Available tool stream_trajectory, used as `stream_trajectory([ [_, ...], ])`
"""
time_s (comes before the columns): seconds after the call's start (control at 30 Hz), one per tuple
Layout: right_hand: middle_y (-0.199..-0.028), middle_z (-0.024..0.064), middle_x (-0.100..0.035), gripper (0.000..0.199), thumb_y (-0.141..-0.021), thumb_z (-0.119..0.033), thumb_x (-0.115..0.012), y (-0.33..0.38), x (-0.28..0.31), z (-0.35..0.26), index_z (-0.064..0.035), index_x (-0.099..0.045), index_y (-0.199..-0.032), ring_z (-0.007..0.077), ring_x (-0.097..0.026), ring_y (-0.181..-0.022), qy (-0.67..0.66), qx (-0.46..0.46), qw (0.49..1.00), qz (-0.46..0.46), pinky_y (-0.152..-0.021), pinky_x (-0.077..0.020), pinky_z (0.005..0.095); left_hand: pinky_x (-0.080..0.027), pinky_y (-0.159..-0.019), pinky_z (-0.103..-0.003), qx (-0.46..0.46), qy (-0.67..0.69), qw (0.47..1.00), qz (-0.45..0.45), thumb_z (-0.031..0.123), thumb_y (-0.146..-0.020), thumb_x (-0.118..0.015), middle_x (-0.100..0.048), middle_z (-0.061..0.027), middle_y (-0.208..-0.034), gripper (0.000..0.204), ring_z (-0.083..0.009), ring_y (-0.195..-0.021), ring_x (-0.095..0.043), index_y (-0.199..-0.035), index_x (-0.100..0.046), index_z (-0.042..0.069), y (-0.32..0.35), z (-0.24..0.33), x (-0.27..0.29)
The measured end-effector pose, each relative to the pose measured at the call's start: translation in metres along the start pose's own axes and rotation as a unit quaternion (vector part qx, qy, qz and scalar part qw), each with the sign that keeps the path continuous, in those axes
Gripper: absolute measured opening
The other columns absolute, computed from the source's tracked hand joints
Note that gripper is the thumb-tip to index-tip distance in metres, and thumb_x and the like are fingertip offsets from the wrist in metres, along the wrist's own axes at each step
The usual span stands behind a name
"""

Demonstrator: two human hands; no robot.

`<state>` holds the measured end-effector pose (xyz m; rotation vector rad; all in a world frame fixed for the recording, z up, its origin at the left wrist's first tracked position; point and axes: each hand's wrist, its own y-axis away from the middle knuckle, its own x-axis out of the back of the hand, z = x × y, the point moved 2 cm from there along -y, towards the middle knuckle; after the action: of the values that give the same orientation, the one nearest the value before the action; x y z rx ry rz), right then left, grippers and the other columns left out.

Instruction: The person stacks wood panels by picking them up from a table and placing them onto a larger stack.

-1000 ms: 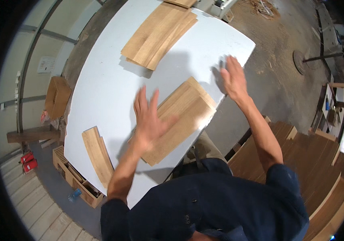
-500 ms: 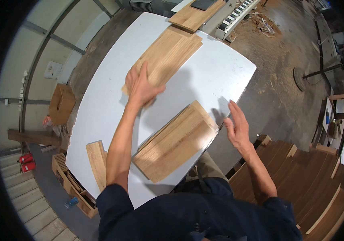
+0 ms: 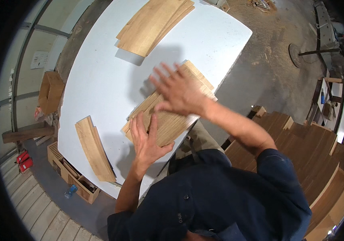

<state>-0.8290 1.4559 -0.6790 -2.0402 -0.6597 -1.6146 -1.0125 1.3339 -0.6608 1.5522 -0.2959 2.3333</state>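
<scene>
A stack of light wood planks lies at an angle on the white table, close to the edge by my body. My left hand rests at its near left end, fingers spread over the top plank. Above the middle of the stack is my right hand, blurred by motion, its fingers apart; whether it touches the wood I cannot tell. Farther off, several overlapping planks are fanned out on the table. Narrow wood strips lie near the table's left edge.
Dark brown boards are piled on my right. A wooden crate and a cardboard box stand on the left, with red items nearby. Beyond the table's right edge is a stand with a round base.
My left hand has left the far planks and come back to the near stack. My right hand has swung left over that stack. The view has shifted, so the far planks sit higher.
</scene>
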Motion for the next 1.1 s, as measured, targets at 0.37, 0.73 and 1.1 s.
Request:
stream_trajectory([
  [0.37,-0.154,0.0261,-0.033,0.073,-0.098,-0.046,-0.049,0.023,0.019,0.106,0.0045,-0.034,-0.148,0.0402,-0.027,-0.146,-0.224,-0.263,0.923,0.17,-0.12,-0.022,0.0503,-0.033,-0.104,-0.063,-0.008,-0.023,1.0,-0.006,0.036,-0.054,-0.089,-0.026,-0.0342,-0.146,0.112,-0.0529,-0.13,-0.029,-0.149,-0.036,0.009,-0.003,0.001,-0.001],
  [0.73,-0.158,0.0188,-0.031,0.085,-0.094,-0.067,-0.04,-0.008,-0.006,0.115,-0.0068,-0.032,-0.153,0.036,-0.025,-0.148,0.042,-0.136,0.98,0.138,-0.12,-0.0171,0.0552,-0.034,-0.103,-0.066,-0.034,0.005,0.999,0.008,0.041,-0.053,-0.089,-0.027,-0.0361,-0.147,0.106,-0.055,-0.128,-0.034,-0.142,-0.046,0.002,-0.014,0.0,-0.002],
  [1.1,-0.146,0.0266,-0.046,0.06,-0.104,-0.041,-0.043,0.126,0.004,0.118,0.0024,-0.04,-0.146,0.0417,-0.044,-0.136,-0.233,-0.34,0.884,0.22,-0.113,-0.0353,0.0474,-0.018,-0.116,-0.058,0.096,-0.118,0.987,0.06,0.063,-0.063,-0.082,-0.025,-0.0356,-0.15,0.116,-0.05,-0.142,-0.018,-0.153,-0.032,0.008,-0.3,-0.076,0.01],
])
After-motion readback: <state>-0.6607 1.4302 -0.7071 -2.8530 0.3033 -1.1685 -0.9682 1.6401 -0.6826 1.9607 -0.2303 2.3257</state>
